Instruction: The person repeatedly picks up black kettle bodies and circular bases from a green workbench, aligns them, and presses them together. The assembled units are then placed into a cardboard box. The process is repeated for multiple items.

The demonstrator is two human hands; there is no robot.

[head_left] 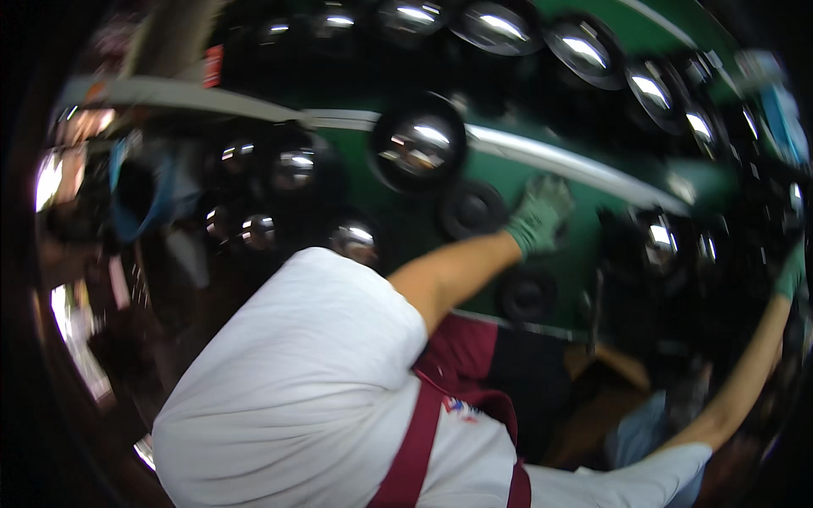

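Note:
My left hand, in a green glove, reaches over a green work surface. Its fingers are smeared by motion. Close by it lies a black round disc with a raised middle, and a similar dark disc sits nearer to me. A dark patch shows at the edge of the glove; I cannot make out whether the hand touches it. Far out at the right rim is my right hand, also gloved in green. Blur and the picture's edge hide what its fingers do, beside dark shiny parts.
A large shiny black domed piece stands by a pale metal rail crossing the green surface. Beyond it runs a row of similar domes. More domes gather at the left, near a blue-rimmed container. A brown cardboard box is below.

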